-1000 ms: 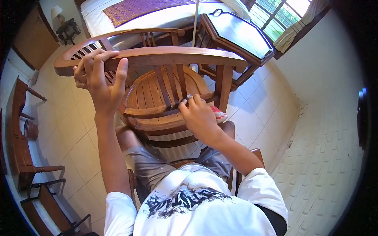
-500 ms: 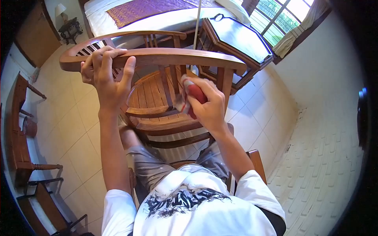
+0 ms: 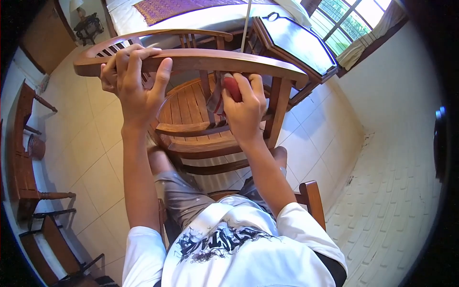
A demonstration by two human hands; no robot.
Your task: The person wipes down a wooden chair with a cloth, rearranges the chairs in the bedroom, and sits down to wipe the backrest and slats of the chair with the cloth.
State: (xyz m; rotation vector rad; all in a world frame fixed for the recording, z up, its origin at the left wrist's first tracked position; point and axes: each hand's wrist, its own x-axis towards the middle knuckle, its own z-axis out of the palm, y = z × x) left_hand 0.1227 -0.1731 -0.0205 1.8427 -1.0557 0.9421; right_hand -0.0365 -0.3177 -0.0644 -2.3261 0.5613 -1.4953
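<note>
A wooden armchair [image 3: 229, 58] with a curved rail and slatted seat stands in front of my knees. My left hand [image 3: 136, 88] is wrapped over the left part of the near rail, thumb on this side and fingers over the top. Just under the same rail, right of the middle, my right hand [image 3: 246, 103] grips a red and grey cloth [image 3: 232, 89]. The cloth is bunched in the fingers and lies against an upright slat below the rail. Part of it hangs down, and the fingertips on its far side are hidden.
Behind the chair stand a bed [image 3: 201, 18] and a dark wooden cabinet [image 3: 303, 43] with a glossy top. A wooden table [image 3: 21, 143] lines the left side. The white brick wall [image 3: 382, 201] is at right, and an armrest [image 3: 313, 203] rises beside my right arm.
My right hand has moved up with the cloth, from open space below the rail to the slat beneath it. The left hand keeps its hold; the view has shifted slightly.
</note>
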